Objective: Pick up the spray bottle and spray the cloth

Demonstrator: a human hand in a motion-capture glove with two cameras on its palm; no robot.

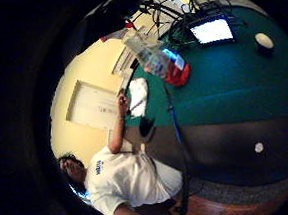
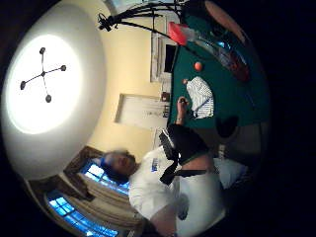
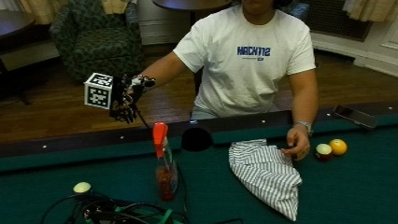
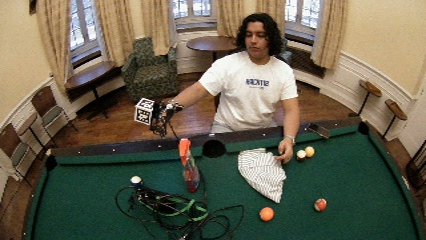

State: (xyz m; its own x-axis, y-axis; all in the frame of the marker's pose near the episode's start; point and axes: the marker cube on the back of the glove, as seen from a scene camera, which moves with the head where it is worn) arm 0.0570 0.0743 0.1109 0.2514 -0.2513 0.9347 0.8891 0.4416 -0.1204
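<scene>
Hands: gloved right hand (image 3: 127, 100) hangs relaxed, holding nothing, above the red-filled spray bottle (image 3: 164, 163) near the cloth (image 3: 267, 172).

On the table (image 3: 348, 196), the spray bottle (image 3: 164, 165) stands beside the cloth (image 3: 267, 172), apart from it.

Daylight comes through the tall windows (image 4: 190, 10) and lights the room evenly, so shadows on the green surface (image 4: 346, 175) are soft. Both palm views are dim and bend strongly at their rims; a ceiling lamp (image 2: 42, 76) glares white, and the person's face there seems blurred.
</scene>
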